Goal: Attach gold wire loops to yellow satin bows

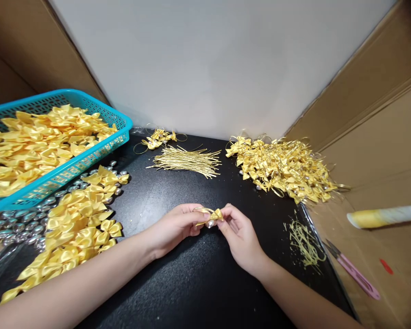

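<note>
Over the middle of the black table (150, 292), both my hands hold one small yellow ribbon bow (218, 214) with a silver bell-like bead (211, 224) under it. My left hand (183, 224) pinches the gold cord (201, 210) looped at the bow's left side. My right hand (239, 233) grips the bow's right edge between thumb and fingers. Beyond my hands lies a bundle of cut gold cords (188, 161). To the left are a heap of loose yellow bows (78, 224) and many silver beads (23, 226).
A blue basket (89, 157) full of bows stands at the left. Finished-looking bows with cord loops (284, 169) are piled at the back right, a few more (159, 137) at the back. Cord scraps (304, 244), pink thread snips (358, 276) and a yellow-white roll (385, 216) lie at the right.
</note>
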Demonstrator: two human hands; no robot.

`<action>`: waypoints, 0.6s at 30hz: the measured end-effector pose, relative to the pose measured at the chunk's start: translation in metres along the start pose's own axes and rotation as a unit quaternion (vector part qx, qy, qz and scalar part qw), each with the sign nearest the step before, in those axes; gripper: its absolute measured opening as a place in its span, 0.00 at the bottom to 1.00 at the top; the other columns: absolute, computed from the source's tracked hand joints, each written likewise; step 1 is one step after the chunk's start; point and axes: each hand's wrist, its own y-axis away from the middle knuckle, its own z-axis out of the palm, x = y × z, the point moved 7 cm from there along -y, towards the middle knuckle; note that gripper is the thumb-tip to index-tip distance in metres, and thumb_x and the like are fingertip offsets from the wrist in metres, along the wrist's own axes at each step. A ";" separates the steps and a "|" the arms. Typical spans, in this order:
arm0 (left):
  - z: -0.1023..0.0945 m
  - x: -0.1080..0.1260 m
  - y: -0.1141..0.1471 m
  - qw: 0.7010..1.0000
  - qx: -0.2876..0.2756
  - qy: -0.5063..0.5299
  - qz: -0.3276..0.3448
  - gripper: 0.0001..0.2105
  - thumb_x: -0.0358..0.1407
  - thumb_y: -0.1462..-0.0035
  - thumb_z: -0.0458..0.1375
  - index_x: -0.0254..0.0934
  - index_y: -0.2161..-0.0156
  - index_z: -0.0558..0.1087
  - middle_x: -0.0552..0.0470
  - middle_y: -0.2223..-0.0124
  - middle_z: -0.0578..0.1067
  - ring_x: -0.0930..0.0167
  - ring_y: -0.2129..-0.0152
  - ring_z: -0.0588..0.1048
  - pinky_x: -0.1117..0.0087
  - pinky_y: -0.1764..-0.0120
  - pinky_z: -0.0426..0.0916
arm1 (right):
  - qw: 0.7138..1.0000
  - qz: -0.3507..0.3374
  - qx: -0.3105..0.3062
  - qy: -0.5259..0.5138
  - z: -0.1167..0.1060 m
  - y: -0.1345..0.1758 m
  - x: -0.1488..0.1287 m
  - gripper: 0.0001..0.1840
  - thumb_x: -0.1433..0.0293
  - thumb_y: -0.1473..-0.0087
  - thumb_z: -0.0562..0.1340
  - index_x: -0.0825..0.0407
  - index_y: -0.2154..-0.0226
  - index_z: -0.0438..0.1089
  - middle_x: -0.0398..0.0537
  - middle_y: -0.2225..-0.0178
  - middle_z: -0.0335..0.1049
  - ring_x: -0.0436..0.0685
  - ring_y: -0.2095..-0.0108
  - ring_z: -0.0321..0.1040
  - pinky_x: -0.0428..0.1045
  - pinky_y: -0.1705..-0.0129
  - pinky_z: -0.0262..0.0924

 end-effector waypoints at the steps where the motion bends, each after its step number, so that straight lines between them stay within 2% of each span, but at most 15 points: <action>1: -0.001 0.000 0.000 1.000 0.004 0.003 0.007 0.08 0.36 0.57 0.68 0.34 0.75 0.75 0.54 0.74 0.73 0.75 0.74 0.65 0.74 0.70 0.54 | 1.000 0.002 0.003 0.004 0.000 0.000 0.001 0.07 0.68 0.41 0.57 0.52 0.71 0.66 0.43 0.71 0.62 0.50 0.69 0.62 0.47 0.65 0.60; 6: -0.005 0.000 0.000 0.999 0.028 0.026 0.022 0.07 0.35 0.56 0.67 0.34 0.75 0.74 0.53 0.72 0.73 0.75 0.74 0.65 0.73 0.69 0.55 | 0.999 -0.009 0.009 0.043 -0.003 0.002 0.001 0.07 0.69 0.41 0.57 0.52 0.70 0.65 0.44 0.71 0.61 0.51 0.69 0.62 0.47 0.65 0.60; 18: -0.004 -0.001 -0.001 0.999 0.022 0.022 0.019 0.07 0.35 0.55 0.66 0.34 0.75 0.73 0.54 0.73 0.73 0.74 0.74 0.65 0.72 0.69 0.55 | 0.989 -0.070 0.032 0.123 -0.006 0.006 -0.012 0.06 0.73 0.42 0.56 0.51 0.71 0.65 0.43 0.73 0.61 0.50 0.72 0.60 0.46 0.69 0.58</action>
